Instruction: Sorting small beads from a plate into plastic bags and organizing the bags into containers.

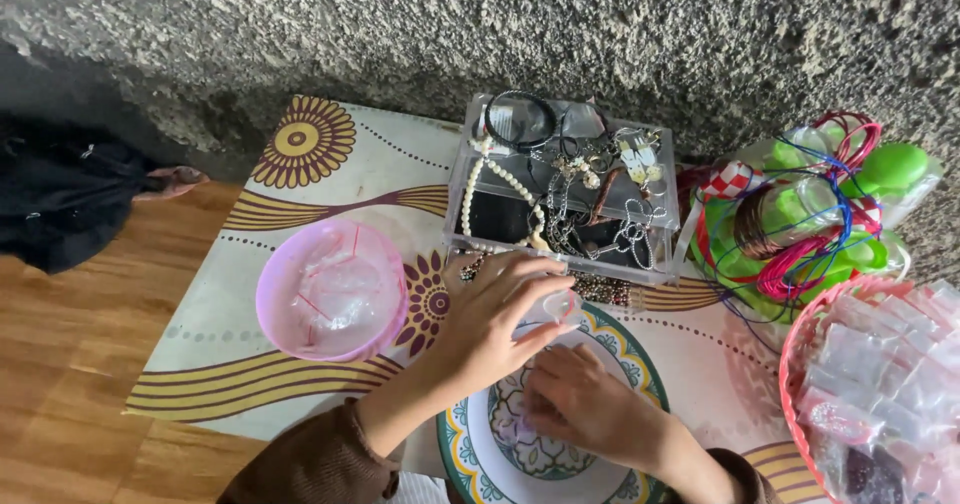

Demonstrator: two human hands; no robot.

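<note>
1. Rough grey plaster wall runs behind a low surface [330,179] covered with a cream cloth printed in gold and brown swirls and flower discs, set on a wooden floor.
2. Both hands work over a patterned plate [470,454] at the near edge of the surface, its rim green and yellow, its centre a floral medallion.
3. A small clear plastic packet [556,309] is the thing handled: thin, see-through, crinkled, with its contents too small to tell.
4. The left hand [492,326] pinches the packet's upper end between thumb and fingertips, over the far rim of the plate.
5. The right hand [582,402] lies just below it on the plate, fingers curled; whether it grips the packet's lower end I cannot tell.
6. Just beyond the packet stands a clear box [500,226] of necklaces, beads and chains.
7. A pink bowl [290,334] sits near the left edge.
8. Coloured cords [800,254] and a pink basket [800,349] of small bags fill the right side.
</note>
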